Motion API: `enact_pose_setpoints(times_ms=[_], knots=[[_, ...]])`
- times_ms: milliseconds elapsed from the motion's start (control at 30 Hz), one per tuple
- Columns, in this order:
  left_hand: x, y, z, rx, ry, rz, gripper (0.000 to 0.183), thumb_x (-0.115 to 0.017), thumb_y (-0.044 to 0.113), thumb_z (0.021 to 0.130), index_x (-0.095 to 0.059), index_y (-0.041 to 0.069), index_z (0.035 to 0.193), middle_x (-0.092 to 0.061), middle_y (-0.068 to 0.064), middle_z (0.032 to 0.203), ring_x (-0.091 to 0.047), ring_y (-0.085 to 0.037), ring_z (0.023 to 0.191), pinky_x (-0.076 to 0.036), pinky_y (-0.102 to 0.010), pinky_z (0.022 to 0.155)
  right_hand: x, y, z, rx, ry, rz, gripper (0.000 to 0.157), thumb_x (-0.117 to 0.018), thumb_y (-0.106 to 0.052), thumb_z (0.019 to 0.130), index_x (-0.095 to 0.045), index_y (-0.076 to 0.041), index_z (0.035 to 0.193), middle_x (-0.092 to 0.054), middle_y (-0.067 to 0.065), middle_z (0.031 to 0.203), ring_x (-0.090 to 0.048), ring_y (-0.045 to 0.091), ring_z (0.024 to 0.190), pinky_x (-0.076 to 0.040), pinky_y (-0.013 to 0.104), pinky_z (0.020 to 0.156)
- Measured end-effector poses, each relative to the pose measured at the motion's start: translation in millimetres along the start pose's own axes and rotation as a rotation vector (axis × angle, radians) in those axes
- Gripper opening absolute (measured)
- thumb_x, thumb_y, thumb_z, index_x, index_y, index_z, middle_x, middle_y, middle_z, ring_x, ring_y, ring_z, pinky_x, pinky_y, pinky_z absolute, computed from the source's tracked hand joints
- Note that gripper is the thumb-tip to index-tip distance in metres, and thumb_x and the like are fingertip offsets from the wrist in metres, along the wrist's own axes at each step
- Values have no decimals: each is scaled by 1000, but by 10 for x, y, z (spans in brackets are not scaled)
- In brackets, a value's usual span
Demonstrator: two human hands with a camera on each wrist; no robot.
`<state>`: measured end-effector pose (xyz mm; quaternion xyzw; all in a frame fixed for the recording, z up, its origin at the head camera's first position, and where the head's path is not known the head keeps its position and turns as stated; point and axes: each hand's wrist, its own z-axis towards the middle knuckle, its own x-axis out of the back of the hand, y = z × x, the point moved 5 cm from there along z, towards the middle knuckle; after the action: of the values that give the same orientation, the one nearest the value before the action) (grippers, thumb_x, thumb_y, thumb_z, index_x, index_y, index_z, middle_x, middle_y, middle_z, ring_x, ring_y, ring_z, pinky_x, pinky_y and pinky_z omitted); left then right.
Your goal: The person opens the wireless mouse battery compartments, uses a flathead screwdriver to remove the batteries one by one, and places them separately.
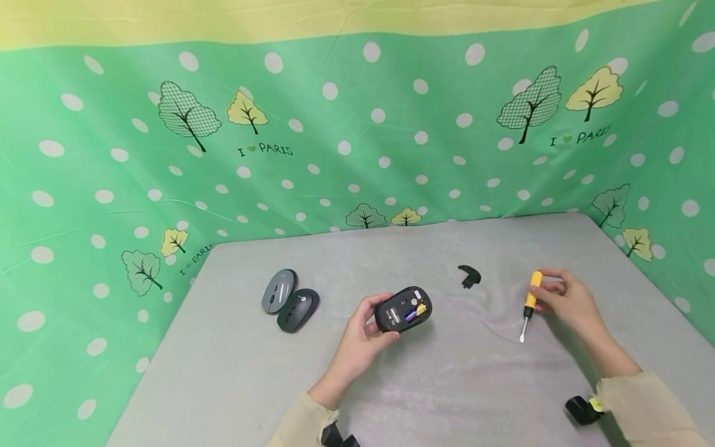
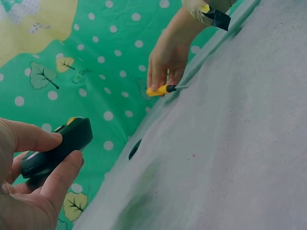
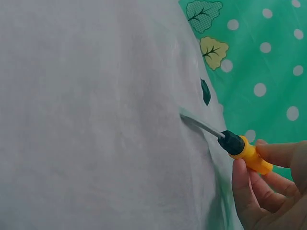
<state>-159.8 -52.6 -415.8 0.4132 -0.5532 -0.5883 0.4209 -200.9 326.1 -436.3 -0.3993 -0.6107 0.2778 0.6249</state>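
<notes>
My left hand (image 1: 360,335) grips a black computer mouse (image 1: 393,313) by its edges, with the underside facing up. The mouse's battery compartment is uncovered, showing a purple-and-yellow battery (image 1: 416,311). On the right, my right hand (image 1: 571,302) pinches a yellow-and-black screwdriver (image 1: 535,288) by the handle, its flat metal tip pointing down toward the table. The right wrist view shows the thumb and fingers around the yellow handle (image 3: 256,159). Between the hands, farther back, a small curved black cover (image 1: 470,276) lies on the table.
Two more mice lie at the left of the table, a grey one (image 1: 280,290) and a black one (image 1: 298,310), side by side. The table (image 1: 447,385) has a grey cloth cover. A green dotted curtain (image 1: 313,124) hangs behind and around it.
</notes>
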Motion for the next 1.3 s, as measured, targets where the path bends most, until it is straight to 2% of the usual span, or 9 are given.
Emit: enact_pose_setpoints(times_ms=[167, 433, 767, 1300], knots=[[-7, 5, -5, -2, 1, 4, 64, -65, -11, 81, -45, 1, 141, -46, -26, 147, -65, -41, 112, -60, -25, 87, -11, 48, 29, -22, -27, -17, 63, -60, -25, 100, -35, 13, 143, -50, 37, 127, -62, -4, 70, -62, 23, 65], [-12, 8, -8, -2, 2, 8, 64, -66, -11, 81, -45, 1, 141, -46, -26, 147, -66, -40, 112, -60, -25, 88, -26, 107, 75, -53, -24, -92, 54, -61, -15, 98, -42, 15, 138, -56, 23, 111, -62, 1, 67, -61, 21, 62], [-19, 17, -5, -10, -6, -2, 64, -65, -11, 82, -45, 2, 141, -46, -26, 148, -66, -40, 112, -60, -24, 87, -29, 94, 81, -60, -16, -106, 52, -59, -11, 98, -41, 14, 139, -57, 24, 109, -62, 4, 68, -60, 21, 59], [-20, 17, 1, -6, -6, -5, 64, -65, -11, 81, -45, 1, 141, -47, -26, 147, -66, -41, 112, -60, -24, 87, -39, -136, -17, 31, -35, -37, 52, -57, -19, 101, -43, 13, 139, -56, 28, 118, -63, -4, 73, -62, 22, 68]])
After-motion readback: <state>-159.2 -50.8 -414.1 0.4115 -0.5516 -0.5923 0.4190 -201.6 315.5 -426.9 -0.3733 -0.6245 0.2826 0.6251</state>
